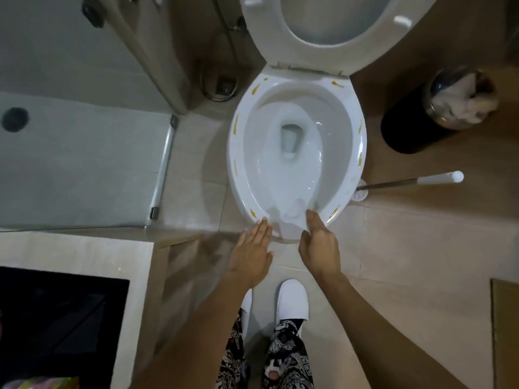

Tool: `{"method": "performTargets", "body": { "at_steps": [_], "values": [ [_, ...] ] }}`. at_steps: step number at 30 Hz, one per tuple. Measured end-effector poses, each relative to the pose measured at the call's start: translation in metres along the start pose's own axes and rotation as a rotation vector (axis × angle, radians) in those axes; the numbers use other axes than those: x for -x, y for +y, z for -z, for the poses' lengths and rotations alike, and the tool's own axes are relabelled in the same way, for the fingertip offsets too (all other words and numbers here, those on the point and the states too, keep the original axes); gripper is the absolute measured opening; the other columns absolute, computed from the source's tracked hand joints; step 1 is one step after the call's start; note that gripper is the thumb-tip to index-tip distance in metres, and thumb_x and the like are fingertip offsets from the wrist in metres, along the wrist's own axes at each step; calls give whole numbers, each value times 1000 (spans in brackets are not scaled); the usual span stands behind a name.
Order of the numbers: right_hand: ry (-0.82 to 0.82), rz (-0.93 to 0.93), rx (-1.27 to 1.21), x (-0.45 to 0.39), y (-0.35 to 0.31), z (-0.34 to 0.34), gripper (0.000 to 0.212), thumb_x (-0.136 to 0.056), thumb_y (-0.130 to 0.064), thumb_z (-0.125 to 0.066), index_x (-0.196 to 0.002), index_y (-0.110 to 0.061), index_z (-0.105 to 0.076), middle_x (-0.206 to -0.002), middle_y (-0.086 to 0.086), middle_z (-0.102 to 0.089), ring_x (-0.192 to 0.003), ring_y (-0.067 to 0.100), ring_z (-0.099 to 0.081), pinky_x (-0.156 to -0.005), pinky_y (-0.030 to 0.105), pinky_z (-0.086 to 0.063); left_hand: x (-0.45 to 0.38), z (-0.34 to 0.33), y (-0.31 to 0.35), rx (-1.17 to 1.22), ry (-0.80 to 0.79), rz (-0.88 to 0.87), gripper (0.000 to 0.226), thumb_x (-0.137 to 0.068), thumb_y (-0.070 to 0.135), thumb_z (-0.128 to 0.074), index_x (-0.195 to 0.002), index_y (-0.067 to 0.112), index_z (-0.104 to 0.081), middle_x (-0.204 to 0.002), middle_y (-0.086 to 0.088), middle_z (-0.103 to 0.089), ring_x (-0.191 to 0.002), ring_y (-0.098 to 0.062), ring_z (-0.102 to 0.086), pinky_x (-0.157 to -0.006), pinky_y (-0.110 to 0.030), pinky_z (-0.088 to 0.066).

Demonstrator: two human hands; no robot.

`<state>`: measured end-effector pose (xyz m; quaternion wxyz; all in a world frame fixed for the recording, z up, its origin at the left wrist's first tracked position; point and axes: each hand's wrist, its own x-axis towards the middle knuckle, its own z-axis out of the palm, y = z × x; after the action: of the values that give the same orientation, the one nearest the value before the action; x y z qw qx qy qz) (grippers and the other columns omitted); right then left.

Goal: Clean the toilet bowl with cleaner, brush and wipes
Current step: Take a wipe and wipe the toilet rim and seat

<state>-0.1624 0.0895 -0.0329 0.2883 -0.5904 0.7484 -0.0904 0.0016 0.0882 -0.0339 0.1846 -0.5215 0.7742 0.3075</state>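
Note:
The white toilet bowl [352,175] stands with its seat and lid [269,37] raised, and yellow streaks [235,125] dot the rim. A thin white wipe [289,224] lies draped over the front rim into the bowl. My right hand [318,247] is at the wipe's right edge, thumb and fingers closed on it. My left hand [254,252] is flat with straight fingers, its tips at the rim just left of the wipe. The toilet brush [407,181] stands in its holder on the floor, right of the bowl.
A black bin [407,127] holding crumpled paper stands at the right. A glass shower screen [163,167] and shower tray fill the left. A bidet hose [222,88] coils behind the bowl. A black mat [56,318] lies at bottom left. My feet in white slippers [292,299] stand before the bowl.

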Motion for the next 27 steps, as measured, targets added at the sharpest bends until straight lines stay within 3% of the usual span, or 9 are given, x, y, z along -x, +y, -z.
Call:
{"method": "performTargets", "body": {
  "at_steps": [3,7,10,12,15,18,27],
  "values": [
    [-21,13,60,3,15,-32,57,-90,1,-49,-145,-3,-36,-151,14,-38,-135,29,-42,-101,39,-46,-19,-18,-1,3,47,-49,60,-103,33,-23,-151,13,6,-158,-4,17,-145,-16,17,-117,-33,7],
    [-8,145,94,9,31,-70,61,-77,13,-54,-138,6,-45,-143,21,-46,-132,34,-45,-100,47,-47,-31,-40,-6,3,72,-70,61,-101,24,-26,-151,13,7,-157,-3,20,-145,-15,17,-119,-32,7],
    [-37,220,179,14,39,-83,58,-84,-2,-34,-142,2,-40,-148,17,-39,-138,29,-37,-114,40,-30,-31,-49,-9,-18,106,-77,66,-98,18,-25,-145,14,20,-154,-1,26,-144,-14,20,-118,-32,9],
    [-60,251,241,15,45,-84,61,-85,-9,-32,-146,0,-34,-153,14,-30,-143,24,-28,-119,38,-18,-32,-53,-12,6,124,-90,64,-96,20,-20,-142,16,24,-153,1,27,-143,-13,22,-117,-31,12],
    [-89,305,283,16,54,-82,62,-90,-17,-33,-150,-3,-26,-157,12,-21,-146,20,-20,-119,38,-13,-34,-56,-17,4,141,-121,65,-83,30,0,-142,19,25,-154,3,25,-142,-11,24,-113,-29,18],
    [-108,352,306,12,62,-77,58,-96,-25,-29,-151,-6,-24,-158,9,-18,-147,18,-17,-120,37,-12,-35,-60,-21,-8,141,-130,68,-82,34,2,-144,18,23,-153,4,27,-140,-9,27,-111,-29,20],
    [-55,217,259,-9,80,-61,53,-102,-31,-18,-151,-10,-21,-159,5,-18,-147,17,-14,-121,36,-9,-36,-69,-20,27,178,-115,69,-88,32,-13,-146,15,22,-151,6,32,-140,-6,28,-113,-29,17]
  ]
}}
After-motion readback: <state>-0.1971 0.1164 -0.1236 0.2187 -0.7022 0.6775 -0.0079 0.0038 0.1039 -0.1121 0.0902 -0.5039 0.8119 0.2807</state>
